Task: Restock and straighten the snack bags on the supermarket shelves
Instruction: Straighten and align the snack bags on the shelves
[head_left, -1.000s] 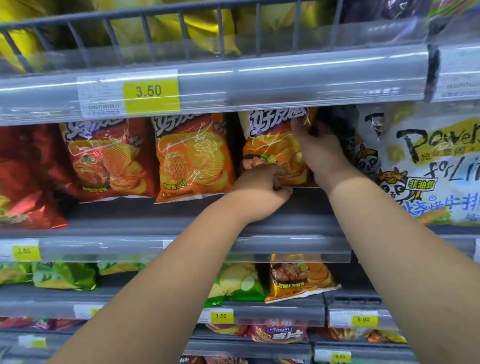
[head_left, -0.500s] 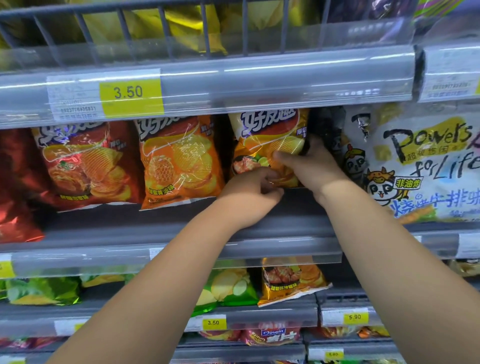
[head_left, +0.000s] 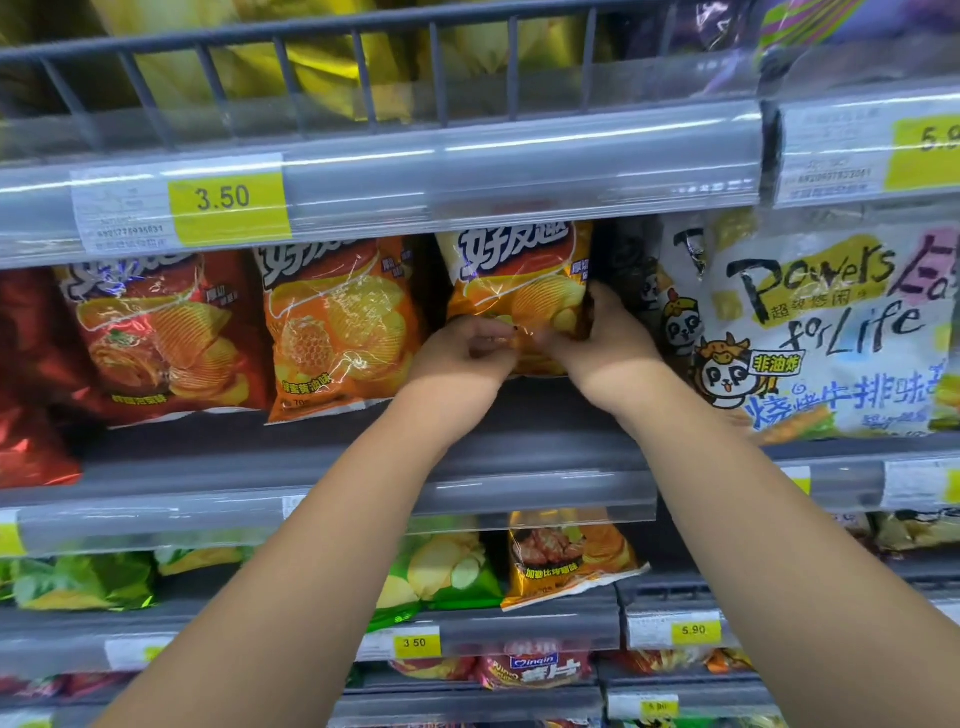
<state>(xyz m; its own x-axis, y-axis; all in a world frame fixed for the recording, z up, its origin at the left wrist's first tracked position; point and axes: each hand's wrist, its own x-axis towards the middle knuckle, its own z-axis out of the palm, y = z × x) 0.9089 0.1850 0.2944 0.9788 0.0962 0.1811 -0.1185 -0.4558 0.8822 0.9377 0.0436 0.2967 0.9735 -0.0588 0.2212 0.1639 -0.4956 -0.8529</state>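
Observation:
An orange-yellow chip bag (head_left: 519, 280) stands upright on the middle shelf (head_left: 332, 467), rightmost of a row of like bags. My left hand (head_left: 462, 358) grips its lower left part with curled fingers. My right hand (head_left: 602, 343) holds its lower right edge, thumb across the front. Left of it stand an orange honey-flavour bag (head_left: 337, 327) and a red bag (head_left: 156, 338). The held bag's bottom is hidden behind my hands.
A large white panda-print bag (head_left: 831, 332) stands close on the right. A price rail with a 3.50 tag (head_left: 223, 200) overhangs the bags' tops. Dark red bags (head_left: 31, 410) fill the far left. Lower shelves hold green (head_left: 447, 571) and orange bags (head_left: 566, 556).
My right hand came down from the bag's upper right corner to its lower right edge. My left hand stayed at the lower left. The bag now stands straighter.

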